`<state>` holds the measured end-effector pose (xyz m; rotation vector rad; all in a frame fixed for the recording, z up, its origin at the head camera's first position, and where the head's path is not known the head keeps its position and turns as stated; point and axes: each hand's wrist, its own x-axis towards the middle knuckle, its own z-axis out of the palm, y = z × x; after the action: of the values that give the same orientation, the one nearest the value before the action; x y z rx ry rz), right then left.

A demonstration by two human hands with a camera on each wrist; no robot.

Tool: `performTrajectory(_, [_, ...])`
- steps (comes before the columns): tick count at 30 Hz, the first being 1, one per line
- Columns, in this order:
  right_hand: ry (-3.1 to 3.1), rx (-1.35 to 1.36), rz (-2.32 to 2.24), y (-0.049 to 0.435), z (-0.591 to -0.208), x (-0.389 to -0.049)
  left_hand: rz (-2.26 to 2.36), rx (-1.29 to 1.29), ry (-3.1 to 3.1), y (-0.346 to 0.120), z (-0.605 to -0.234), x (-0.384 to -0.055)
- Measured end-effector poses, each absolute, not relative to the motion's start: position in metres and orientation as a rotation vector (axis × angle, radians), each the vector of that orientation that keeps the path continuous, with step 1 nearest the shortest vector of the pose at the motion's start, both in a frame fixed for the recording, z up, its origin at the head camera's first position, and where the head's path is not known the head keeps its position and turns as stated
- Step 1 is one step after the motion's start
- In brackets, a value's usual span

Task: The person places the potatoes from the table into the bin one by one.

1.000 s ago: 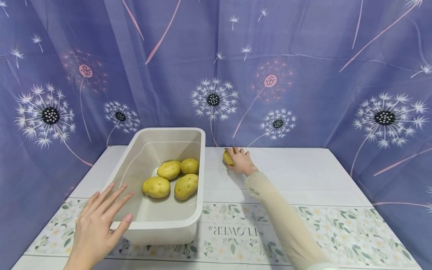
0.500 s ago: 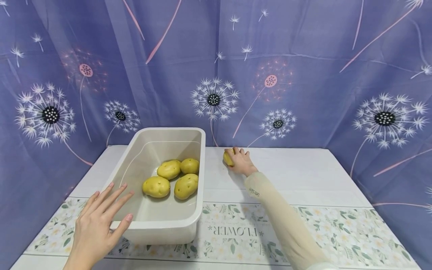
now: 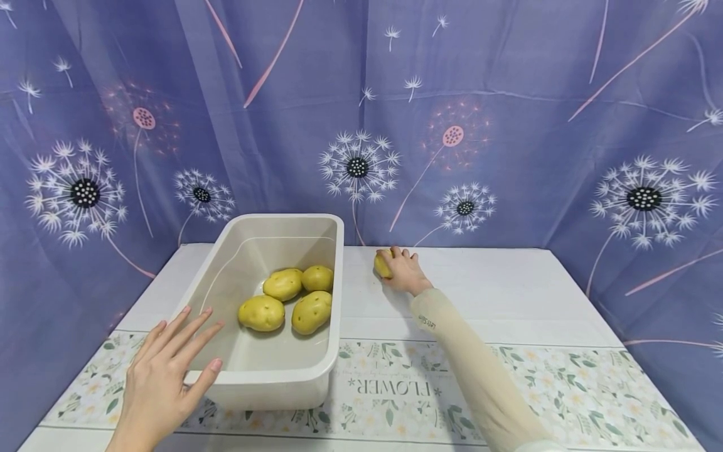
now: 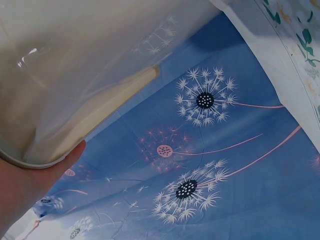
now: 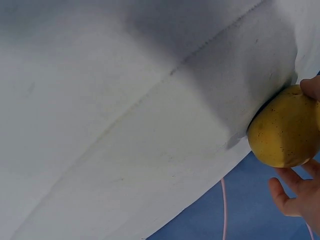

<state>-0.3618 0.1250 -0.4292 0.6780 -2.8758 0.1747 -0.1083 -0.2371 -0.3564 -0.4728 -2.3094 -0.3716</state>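
The right hand (image 3: 402,270) is curled around a potato (image 3: 382,266) near the table's (image 3: 508,301) far edge, just right of the tub (image 3: 265,376). The left hand (image 3: 164,376), fingers straight, rests on the tub's near left corner. This looks like the pickup step; the next move calls for lifting the potato over the rim to join the four potatoes (image 3: 288,298).

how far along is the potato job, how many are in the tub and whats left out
Four potatoes already lie in the white tub. In hand: the right hand curls over a fifth potato resting on the table, right of the tub. The left hand rests open against the tub's near corner. No other loose potatoes show.
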Motion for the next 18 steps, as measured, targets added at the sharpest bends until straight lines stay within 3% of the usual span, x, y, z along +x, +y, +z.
performTrajectory(18, [-2.869, 0.688, 0.166, 0.1252, -0.4235, -0.3608, -0.364, -0.479, -2.303, -0.2373, -0.3566, -0.1087])
